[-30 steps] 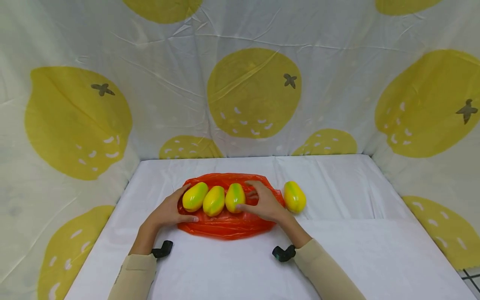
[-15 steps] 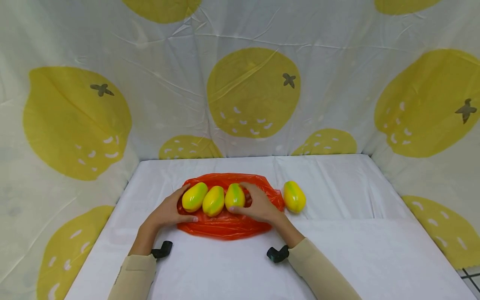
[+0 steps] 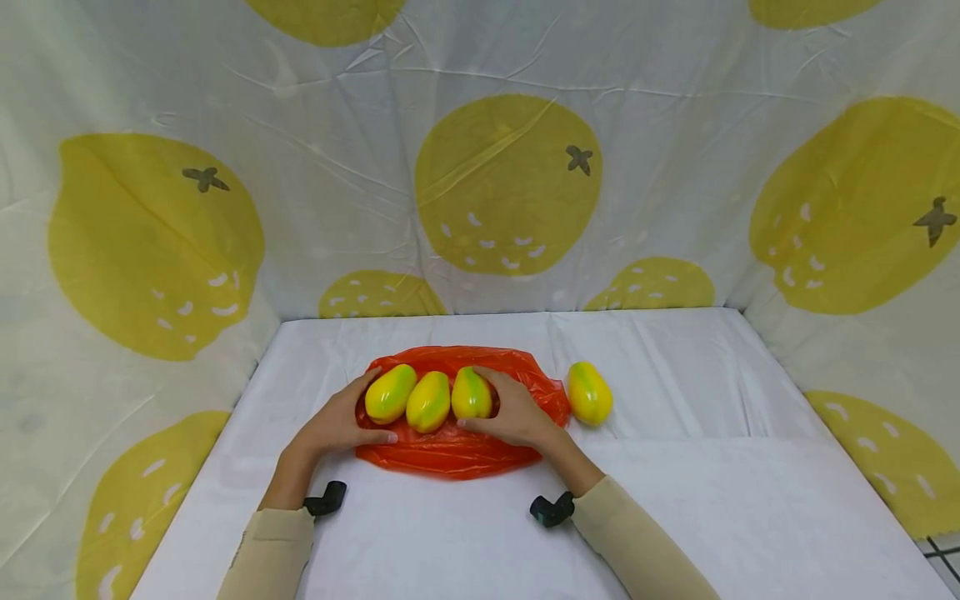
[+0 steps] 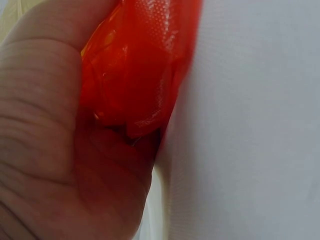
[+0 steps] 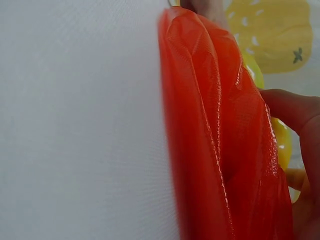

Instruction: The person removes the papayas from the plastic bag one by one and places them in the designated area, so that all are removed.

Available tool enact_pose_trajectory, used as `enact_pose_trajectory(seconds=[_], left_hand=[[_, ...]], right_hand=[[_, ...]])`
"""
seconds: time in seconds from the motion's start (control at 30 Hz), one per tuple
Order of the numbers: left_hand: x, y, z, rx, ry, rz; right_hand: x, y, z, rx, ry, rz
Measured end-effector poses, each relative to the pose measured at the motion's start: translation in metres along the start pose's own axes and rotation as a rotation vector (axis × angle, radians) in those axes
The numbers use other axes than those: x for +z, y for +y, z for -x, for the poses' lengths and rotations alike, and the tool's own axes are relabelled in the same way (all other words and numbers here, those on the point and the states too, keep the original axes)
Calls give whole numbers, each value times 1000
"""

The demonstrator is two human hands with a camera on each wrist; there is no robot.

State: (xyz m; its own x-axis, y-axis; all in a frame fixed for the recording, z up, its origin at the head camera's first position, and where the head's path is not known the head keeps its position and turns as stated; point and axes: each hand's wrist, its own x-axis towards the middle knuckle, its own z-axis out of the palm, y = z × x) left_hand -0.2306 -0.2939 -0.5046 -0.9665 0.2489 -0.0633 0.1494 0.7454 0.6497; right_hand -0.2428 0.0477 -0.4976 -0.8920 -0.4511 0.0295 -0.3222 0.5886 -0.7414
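A red plastic bag (image 3: 465,462) lies spread on the table. Three glossy yellow-green papayas sit in a row in it: a left papaya (image 3: 390,394), a middle papaya (image 3: 428,402) and a right papaya (image 3: 471,393). My left hand (image 3: 341,417) holds the bag's left end, thumb in front and fingers behind; the left wrist view shows the red plastic (image 4: 135,65) against the palm. My right hand (image 3: 517,412) grips the right papaya between thumb and fingers. In the right wrist view, the bag's side (image 5: 215,130) hides most of the fruit.
A fourth-looking loose papaya (image 3: 589,394) lies on the white tablecloth (image 3: 675,483), just right of the bag. White fabric with printed lemons (image 3: 510,183) stands behind and at both sides.
My right hand has moved left from beside the right papaya and closed its thumb and fingers around it. The left hand and the bag stay nearly still.
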Motion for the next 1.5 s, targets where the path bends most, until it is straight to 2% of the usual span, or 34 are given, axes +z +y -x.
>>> enact_pose_trajectory(seconds=[0.33,0.53,0.87,1.17,1.4,1.5], left_hand=[[-1,1,0,-3,3,19],[-1,0,0,10,1,-26],[0,-1,-1,6,1,-23],[0,0,0,-6,4,-17],[0,0,0,0,4,-17],[1,0,1,0,5,-21]], right_hand=[[-1,2,3,18,28,-41],[-5,0,7,45,27,-83],[-14,0,14,40,70,-136],[-26,1,22,26,93,-142],[-37,1,30,70,105,-221],[-43,0,33,54,112,-243]])
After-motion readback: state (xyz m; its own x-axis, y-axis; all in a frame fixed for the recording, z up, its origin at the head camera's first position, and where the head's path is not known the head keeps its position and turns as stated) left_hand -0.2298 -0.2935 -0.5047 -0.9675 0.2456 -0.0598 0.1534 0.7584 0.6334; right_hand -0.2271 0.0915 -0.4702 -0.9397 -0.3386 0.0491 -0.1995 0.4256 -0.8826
